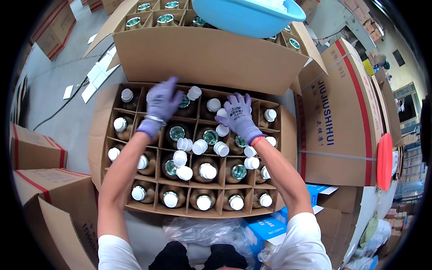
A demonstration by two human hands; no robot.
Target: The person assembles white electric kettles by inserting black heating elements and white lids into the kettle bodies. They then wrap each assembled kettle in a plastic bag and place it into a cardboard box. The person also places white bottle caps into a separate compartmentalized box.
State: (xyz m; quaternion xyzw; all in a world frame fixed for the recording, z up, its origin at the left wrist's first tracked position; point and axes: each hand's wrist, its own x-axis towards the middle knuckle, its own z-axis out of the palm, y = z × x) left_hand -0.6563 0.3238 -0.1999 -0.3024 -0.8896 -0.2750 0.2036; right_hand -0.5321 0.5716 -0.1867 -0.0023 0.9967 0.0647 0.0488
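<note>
A cardboard carton [193,213] with dividers holds several dark bottles, some with white caps and some with bare silvery-green mouths. Over its back row, my right hand [237,116], in a lavender glove, lies with fingers spread and hides the compartment beneath. Loose white caps [222,130] are beside its thumb. My left hand [161,102], gloved alike, is over the back row further left, its fingers blurred. Next to it are an uncapped bottle [185,101] and a white cap [194,93]. More loose caps [200,146] lie across the middle bottles and dividers.
Behind stands another open carton [207,58] of bottles, with a light-blue basin [247,18] on top. Tall cartons [337,117] rise at the right, near a red plastic item [384,162]. An open carton [63,216] is at the left. Clear plastic [202,231] lies near my legs.
</note>
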